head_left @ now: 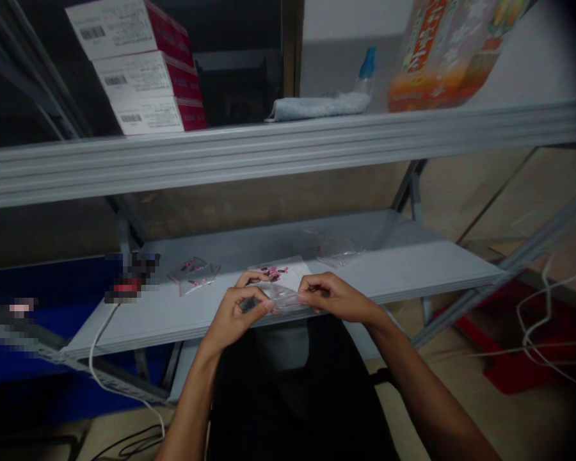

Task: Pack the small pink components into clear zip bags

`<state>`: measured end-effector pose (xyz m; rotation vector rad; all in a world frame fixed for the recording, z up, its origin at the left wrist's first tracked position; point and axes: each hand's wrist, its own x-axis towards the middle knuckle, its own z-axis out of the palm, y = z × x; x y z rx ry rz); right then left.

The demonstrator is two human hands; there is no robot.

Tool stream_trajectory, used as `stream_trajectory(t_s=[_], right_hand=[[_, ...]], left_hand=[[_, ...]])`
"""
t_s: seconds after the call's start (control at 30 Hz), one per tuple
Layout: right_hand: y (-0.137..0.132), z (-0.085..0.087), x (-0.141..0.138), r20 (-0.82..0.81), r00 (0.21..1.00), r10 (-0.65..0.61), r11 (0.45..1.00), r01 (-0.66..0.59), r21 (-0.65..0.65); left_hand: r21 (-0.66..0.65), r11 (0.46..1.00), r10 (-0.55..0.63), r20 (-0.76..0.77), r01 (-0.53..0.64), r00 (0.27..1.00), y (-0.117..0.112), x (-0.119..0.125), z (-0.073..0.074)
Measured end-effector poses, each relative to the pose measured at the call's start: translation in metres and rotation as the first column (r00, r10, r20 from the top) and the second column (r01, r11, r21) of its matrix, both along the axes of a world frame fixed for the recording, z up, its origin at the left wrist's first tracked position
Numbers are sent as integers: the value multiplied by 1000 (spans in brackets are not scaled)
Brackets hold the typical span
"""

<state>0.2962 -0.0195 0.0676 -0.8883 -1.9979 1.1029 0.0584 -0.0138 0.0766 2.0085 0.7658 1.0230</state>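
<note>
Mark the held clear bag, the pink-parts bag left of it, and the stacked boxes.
clear bag [284, 297], head view, its crumpled middle.
pink-parts bag [194, 272], head view, its centre.
stacked boxes [139, 78], head view, middle box's label face.

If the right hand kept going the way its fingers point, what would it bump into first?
The right hand points left, so it meets the small clear bag it pinches, then probably the left hand just beyond.

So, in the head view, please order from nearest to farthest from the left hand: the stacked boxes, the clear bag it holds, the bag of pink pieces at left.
1. Clear bag, pinched between left hand and right hand.
2. Bag of pink pieces, on the lower shelf, to the left.
3. Stacked boxes, on the upper shelf, up left.
</note>
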Motion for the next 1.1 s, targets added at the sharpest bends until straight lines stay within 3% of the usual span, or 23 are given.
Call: stream_trajectory(t_s=[0.17, 0.23, 0.3, 0.4, 0.47, 0.57, 0.63, 0.77, 0.97, 1.1], right_hand=[[5, -15, -14, -26, 964, -266, 955, 267, 132], [6, -19, -22, -151, 941, -304, 948, 314, 53], [8, -19, -27, -308, 893, -327, 943, 331, -42], [18, -11, -33, -464, 817, -342, 933, 353, -67], [31, -4, -38, -502, 800, -328, 934, 353, -48], [52, 1, -49, -500, 821, -275, 955, 292, -46], [65, -1, -57, -484, 836, -258, 965, 246, -91], [82, -14, -66, -420, 867, -270, 961, 212, -180], [105, -39, -68, -312, 904, -292, 956, 276, -96], [113, -48, -66, -348, 900, -261, 965, 233, -123]], left_hand=[[47, 985, 166, 20, -167, 986, -5, 11, -3], [28, 989, 142, 69, -144, 988, -7, 14, -4], [-13, 995, 95, 210, -94, 973, -4, 11, -5], [-164, 982, 162, 488, -92, 858, 5, 1, -10], [-327, 944, 233, 570, -43, 788, 13, -4, -16], [-519, 849, 255, 571, 103, 780, 23, -5, -29], [-581, 808, 297, 541, 95, 787, 29, -4, -37], [-581, 811, 416, 482, -74, 771, 39, -10, -47], [-512, 824, 496, 448, -241, 744, 52, -27, -55], [-454, 831, 516, 410, -322, 752, 60, -30, -59]])
